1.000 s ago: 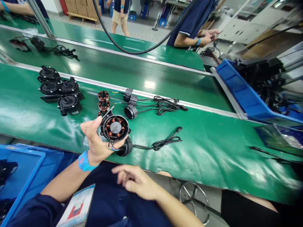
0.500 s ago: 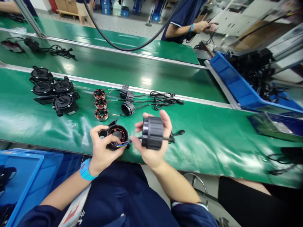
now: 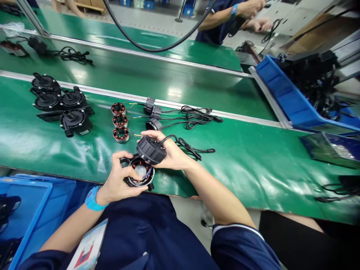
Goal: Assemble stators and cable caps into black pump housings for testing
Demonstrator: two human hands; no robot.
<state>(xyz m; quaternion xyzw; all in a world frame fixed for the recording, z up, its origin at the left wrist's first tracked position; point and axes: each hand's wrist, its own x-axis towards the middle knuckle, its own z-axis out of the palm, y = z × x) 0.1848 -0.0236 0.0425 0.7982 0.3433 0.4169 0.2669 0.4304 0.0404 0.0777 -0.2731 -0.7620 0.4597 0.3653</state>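
1. Showing two bare hands above one green table (image 3: 253, 168), we count one part in each grip.
2. Left hand (image 3: 119, 180): we see it closed on one round black motor housing (image 3: 141, 171), held near the table's front edge with its open side facing up. One ring of copper windings (image 3: 148, 165) shows inside, with thin blue wires (image 3: 146, 174) too fine for us to count.
3. Right hand (image 3: 174, 155): we see it gripping one ribbed black cap (image 3: 152, 150), tilted, just over the housing's far rim. We cannot tell whether the two parts touch.
4. One black cable (image 3: 194, 150) leaves this cap, bends past the right hand and lies looped on the table.
5. Beyond the left hand, we count three stators (image 3: 120, 120) in one column. To their right lie three loose caps (image 3: 153, 124), with their leads (image 3: 201, 119) bunched together.
6. Left of the stators, we count four black pumps (image 3: 73, 98) in one cluster.
7. At the right stand one blue bin (image 3: 284, 88), heaped with black parts (image 3: 312, 80) beyond our counting, and one shallow tray (image 3: 315, 150).
8. On the left wrist we note one blue wristband (image 3: 94, 199); across the table, one co-worker (image 3: 213, 20) with two hands in view.
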